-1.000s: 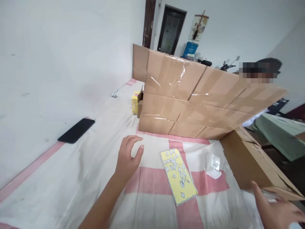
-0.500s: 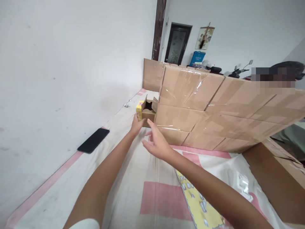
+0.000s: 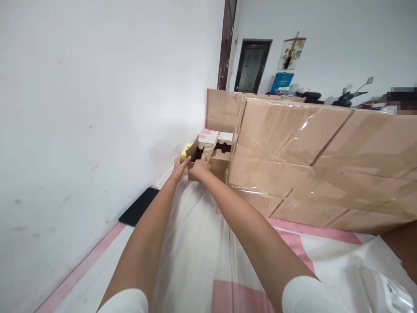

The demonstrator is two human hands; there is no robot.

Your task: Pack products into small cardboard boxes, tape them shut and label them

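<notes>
Box (image 3: 192, 150): brown cardboard, flaps raised, interior dark. Left hand (image 3: 180, 167), right hand (image 3: 200, 167) at box; cannot tell whether clamped. Carton (image 3: 185, 151): yellow, partly hidden.

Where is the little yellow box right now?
In the head view, the yellow box is just left of centre, on the left of the open brown carton and partly hidden by the left hand, near the white wall.

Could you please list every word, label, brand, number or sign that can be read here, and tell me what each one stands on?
None can be read.
Yellow box: partly hidden, its print too small to read.
Blue package in the background: pale print, too small and blurred.
Open cardboard box at the hands: no print visible.
</notes>
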